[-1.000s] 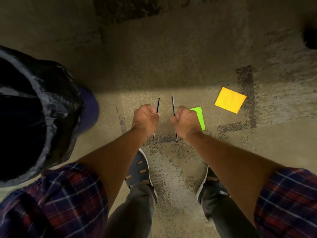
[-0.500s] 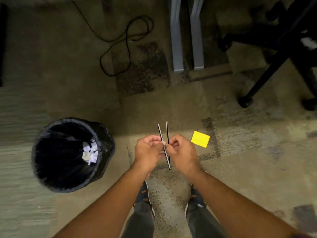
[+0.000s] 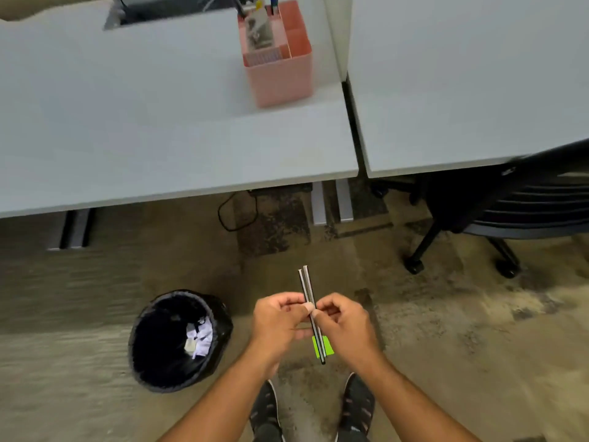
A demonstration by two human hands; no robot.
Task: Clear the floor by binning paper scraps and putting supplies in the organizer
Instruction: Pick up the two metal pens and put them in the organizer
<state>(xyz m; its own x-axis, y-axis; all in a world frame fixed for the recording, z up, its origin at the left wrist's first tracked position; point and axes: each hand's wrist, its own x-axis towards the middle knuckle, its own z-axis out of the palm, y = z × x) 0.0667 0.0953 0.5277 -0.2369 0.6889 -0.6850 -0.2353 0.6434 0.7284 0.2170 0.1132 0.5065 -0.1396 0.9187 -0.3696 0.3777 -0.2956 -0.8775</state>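
Two thin black pencils (image 3: 308,288) lie side by side in front of me, pinched between the fingertips of both hands. My left hand (image 3: 276,320) grips them from the left, my right hand (image 3: 344,323) from the right. A green sticky note (image 3: 322,346) shows on the carpet just below my hands, partly hidden by the pencils. The black-lined bin (image 3: 178,341) stands on the floor to my left with white paper scraps inside. A pink desk organizer (image 3: 280,74) holding pens and cards sits on the white desk (image 3: 143,129) ahead.
A second white desk (image 3: 462,90) adjoins on the right, with a black office chair (image 3: 516,212) and its wheeled base under it. A black cable (image 3: 236,215) and grey desk legs (image 3: 331,202) lie under the desk edge. My feet stand below my hands.
I have stood up from the floor, so desk and organizer came into view. My hands brought the two pencils together from one in each fist. The yellow note is out of sight.
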